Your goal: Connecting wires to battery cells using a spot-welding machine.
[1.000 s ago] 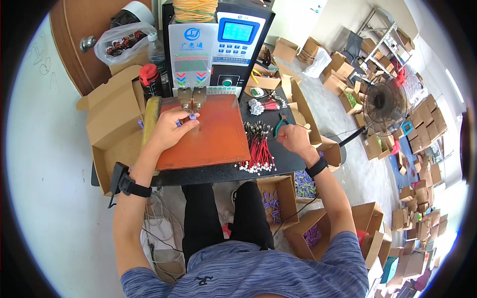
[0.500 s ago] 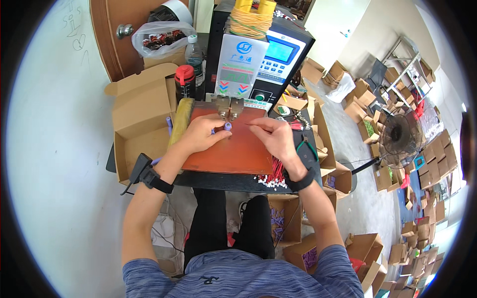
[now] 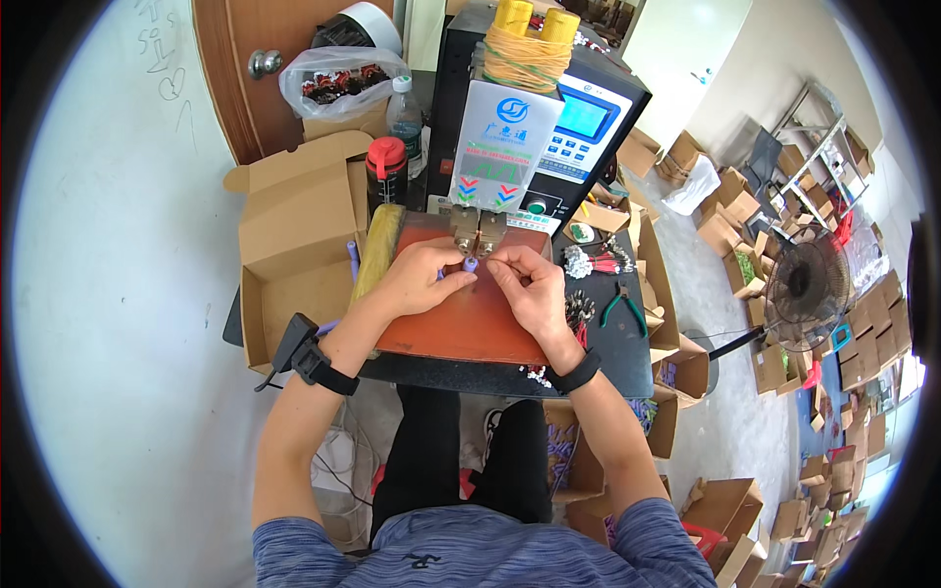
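Note:
Under the electrode tips (image 3: 478,235) of a spot welder (image 3: 498,147), my left hand (image 3: 421,282) is closed on a purple cylindrical battery cell (image 3: 470,265), its round end turned towards me. More purple shows between the fingers and is mostly hidden. My right hand (image 3: 532,294) is pinched close beside the cell, at the right of the tips. A thin red wire is in its fingertips, barely visible now and plainer in the earlier frame. Both hands are over an orange-brown mat (image 3: 441,331).
At left stand an open cardboard box (image 3: 294,294) and a yellow padded strip (image 3: 378,260). A red-lidded bottle (image 3: 387,169) stands behind. On the right lie green-handled pliers (image 3: 624,308) and bundled connector wires (image 3: 600,261). A fan (image 3: 806,279) stands farther right.
My right hand has moved left and in towards the cell and the electrode tips. My left hand still holds the cell beneath them. The whole view has shifted slightly.

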### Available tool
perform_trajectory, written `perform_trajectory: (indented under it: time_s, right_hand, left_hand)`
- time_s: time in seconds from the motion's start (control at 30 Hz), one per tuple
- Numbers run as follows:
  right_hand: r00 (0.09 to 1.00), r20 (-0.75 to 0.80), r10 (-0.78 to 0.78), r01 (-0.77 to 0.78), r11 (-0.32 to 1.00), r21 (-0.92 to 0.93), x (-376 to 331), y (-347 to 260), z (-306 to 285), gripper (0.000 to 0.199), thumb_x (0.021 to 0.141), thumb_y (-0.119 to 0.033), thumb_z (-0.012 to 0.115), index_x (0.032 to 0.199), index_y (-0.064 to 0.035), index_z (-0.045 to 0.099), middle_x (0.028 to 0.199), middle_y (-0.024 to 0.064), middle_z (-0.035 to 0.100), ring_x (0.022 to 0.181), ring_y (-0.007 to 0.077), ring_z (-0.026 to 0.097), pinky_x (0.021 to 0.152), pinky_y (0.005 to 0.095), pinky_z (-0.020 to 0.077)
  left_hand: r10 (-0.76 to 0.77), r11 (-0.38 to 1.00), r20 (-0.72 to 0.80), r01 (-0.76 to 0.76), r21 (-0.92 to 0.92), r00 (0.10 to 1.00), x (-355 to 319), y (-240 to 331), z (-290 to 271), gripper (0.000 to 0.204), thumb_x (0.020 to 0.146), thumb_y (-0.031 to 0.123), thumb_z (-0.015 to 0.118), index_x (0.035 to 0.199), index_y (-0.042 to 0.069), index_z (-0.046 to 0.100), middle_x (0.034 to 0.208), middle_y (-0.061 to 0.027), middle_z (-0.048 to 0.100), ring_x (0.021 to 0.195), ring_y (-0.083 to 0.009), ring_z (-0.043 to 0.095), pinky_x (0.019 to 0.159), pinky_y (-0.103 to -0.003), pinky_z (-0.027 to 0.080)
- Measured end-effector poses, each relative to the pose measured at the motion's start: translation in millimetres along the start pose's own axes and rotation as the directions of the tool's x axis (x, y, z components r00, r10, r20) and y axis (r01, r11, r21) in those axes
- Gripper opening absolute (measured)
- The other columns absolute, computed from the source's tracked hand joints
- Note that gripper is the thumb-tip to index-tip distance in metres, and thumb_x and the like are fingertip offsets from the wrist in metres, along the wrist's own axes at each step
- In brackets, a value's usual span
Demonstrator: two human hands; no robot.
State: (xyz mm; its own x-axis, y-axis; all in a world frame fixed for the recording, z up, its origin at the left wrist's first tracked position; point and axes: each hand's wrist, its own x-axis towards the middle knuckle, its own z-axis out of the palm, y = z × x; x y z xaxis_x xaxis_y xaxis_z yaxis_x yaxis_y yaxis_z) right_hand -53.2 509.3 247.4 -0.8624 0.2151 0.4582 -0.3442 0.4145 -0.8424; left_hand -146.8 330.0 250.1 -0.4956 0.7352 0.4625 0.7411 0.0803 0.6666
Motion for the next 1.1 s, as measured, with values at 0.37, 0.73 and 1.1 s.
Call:
perform_trajectory:
  time_s: [0.37,0.73,1.1]
  right_hand:
    - [0.992,-0.010,-0.124,0.121,0.984,-0.133,3.1,-5.0,7.9,0.010,0.082,-0.008,0.070,0.090,-0.0017,0.067,0.074,0.0077,0.069,0.060,0.0109,0.064,0.056,0.0247,0.0495]
    - [0.987,-0.002,-0.161,0.157,0.967,-0.202,3.2,-3.9,5.5,0.010,0.080,-0.009,0.070,0.086,-0.0028,0.066,0.071,0.0092,0.066,0.058,0.0170,0.064,0.054,0.0284,0.0498]
    - [0.970,-0.022,-0.242,0.230,0.943,-0.241,4.5,-3.8,10.6,0.008,0.079,-0.010,0.070,0.084,-0.0042,0.066,0.072,0.0106,0.066,0.058,0.0211,0.064,0.054,0.0313,0.0502]
  left_hand:
    - [0.008,1.000,-0.012,-0.008,-0.028,1.000,0.0,-1.3,-0.2,0.021,0.082,0.018,0.069,0.094,0.002,0.065,0.087,-0.0152,0.062,0.077,-0.0332,0.059,0.067,-0.038,0.046]
    - [0.002,1.000,-0.026,-0.003,-0.027,1.000,1.7,-2.5,4.1,0.018,0.083,0.014,0.068,0.096,0.002,0.066,0.084,-0.0122,0.063,0.075,-0.0252,0.062,0.068,-0.034,0.047]
    - [0.004,0.999,-0.053,-0.006,-0.038,0.999,2.1,3.3,0.1,0.020,0.083,0.014,0.068,0.098,0.002,0.067,0.085,-0.0120,0.063,0.073,-0.0230,0.060,0.067,-0.033,0.046]
